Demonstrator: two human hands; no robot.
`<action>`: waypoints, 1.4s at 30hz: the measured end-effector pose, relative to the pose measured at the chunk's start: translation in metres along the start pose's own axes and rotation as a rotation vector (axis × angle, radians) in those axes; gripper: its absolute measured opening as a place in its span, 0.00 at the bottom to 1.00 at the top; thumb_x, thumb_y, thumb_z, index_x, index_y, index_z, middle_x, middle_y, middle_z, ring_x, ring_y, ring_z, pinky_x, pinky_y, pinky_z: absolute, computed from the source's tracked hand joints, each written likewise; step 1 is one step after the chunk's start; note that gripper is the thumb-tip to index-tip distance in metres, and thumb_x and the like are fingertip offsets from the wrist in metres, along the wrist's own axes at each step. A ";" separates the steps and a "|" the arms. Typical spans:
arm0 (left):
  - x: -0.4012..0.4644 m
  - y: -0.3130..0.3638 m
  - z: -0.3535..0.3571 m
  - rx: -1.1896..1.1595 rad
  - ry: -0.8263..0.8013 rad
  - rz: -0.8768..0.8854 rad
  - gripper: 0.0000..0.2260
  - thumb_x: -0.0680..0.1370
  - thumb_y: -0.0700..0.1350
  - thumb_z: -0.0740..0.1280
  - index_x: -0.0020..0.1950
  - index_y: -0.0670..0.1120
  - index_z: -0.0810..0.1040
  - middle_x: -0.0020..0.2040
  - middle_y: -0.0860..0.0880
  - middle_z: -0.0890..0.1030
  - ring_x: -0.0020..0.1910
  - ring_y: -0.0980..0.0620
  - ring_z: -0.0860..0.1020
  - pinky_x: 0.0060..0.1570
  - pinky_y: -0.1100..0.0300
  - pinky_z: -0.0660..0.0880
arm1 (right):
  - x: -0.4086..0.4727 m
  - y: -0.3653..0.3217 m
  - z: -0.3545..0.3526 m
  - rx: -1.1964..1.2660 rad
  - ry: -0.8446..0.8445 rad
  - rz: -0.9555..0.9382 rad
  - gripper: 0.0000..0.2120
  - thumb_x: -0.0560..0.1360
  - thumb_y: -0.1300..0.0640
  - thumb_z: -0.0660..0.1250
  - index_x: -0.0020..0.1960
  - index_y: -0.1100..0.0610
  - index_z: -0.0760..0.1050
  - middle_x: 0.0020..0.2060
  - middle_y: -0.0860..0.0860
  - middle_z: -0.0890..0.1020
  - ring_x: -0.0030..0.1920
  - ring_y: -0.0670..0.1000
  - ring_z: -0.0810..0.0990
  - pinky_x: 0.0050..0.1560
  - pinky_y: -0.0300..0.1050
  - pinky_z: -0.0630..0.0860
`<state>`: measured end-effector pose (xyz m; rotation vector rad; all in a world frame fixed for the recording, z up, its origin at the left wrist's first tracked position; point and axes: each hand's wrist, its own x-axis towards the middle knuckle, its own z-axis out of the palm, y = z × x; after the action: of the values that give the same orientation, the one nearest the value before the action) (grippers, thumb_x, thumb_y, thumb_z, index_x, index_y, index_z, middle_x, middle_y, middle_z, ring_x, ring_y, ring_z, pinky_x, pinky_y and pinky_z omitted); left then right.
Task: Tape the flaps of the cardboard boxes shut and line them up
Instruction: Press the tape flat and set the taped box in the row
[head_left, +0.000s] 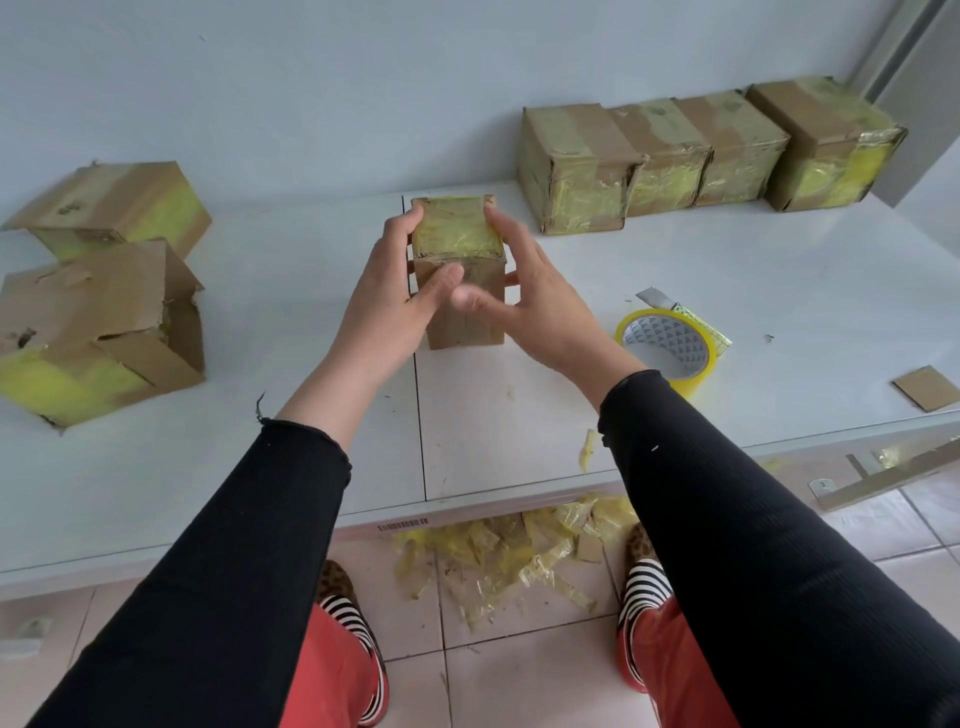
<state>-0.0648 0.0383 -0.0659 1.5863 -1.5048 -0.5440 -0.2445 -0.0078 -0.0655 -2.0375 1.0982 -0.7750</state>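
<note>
White bench (519, 415) against a pale wall carries all the work; tape scraps (519, 551) litter the tiled floor below its near edge.

Both hands grip one small box (460, 291) standing upright at the centre of the bench. Left hand (400, 280) wraps the left side, thumb across the front face. Right hand (530, 296) wraps the right side, thumb also on the front. Fingers of both are curled round the box.

Handling, as a judgement: the box looks light and fairly stiff, but the taped top is glossy and may be slippery. Take hold on the bare cardboard side walls, not on the tape.

Just right of the right hand lies a tape roll (670, 348), close enough to be knocked when the box swings rightward. Beyond the hands to the right, four taped boxes (706, 156) stand in a row touching one another along the wall; bare bench lies at the row's left end. Left of the left hand, well apart, two open boxes (104, 291) wait with loose flaps. A cardboard scrap (927, 387) lies near the far right edge.
</note>
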 end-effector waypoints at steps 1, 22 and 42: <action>0.000 -0.002 0.000 0.028 -0.004 0.013 0.33 0.81 0.56 0.70 0.82 0.52 0.58 0.75 0.49 0.69 0.71 0.52 0.73 0.69 0.48 0.74 | 0.000 -0.001 0.000 -0.015 0.034 0.001 0.36 0.78 0.33 0.65 0.80 0.39 0.54 0.74 0.42 0.68 0.60 0.49 0.79 0.63 0.56 0.77; -0.009 0.005 -0.001 0.045 -0.049 0.087 0.27 0.76 0.58 0.73 0.70 0.51 0.70 0.81 0.46 0.60 0.80 0.57 0.59 0.73 0.71 0.58 | 0.012 0.023 -0.015 -0.004 0.143 0.072 0.37 0.78 0.68 0.67 0.81 0.46 0.58 0.58 0.47 0.78 0.55 0.51 0.82 0.62 0.53 0.78; -0.005 0.027 0.030 -0.706 -0.075 -0.512 0.25 0.85 0.62 0.53 0.66 0.49 0.82 0.56 0.49 0.87 0.52 0.53 0.86 0.38 0.62 0.80 | 0.004 -0.020 0.010 0.538 0.198 0.405 0.20 0.85 0.47 0.57 0.52 0.61 0.78 0.45 0.53 0.80 0.47 0.51 0.79 0.51 0.50 0.76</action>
<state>-0.1057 0.0373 -0.0614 1.3614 -0.7868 -1.2733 -0.2257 -0.0006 -0.0552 -1.2636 1.2016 -0.9465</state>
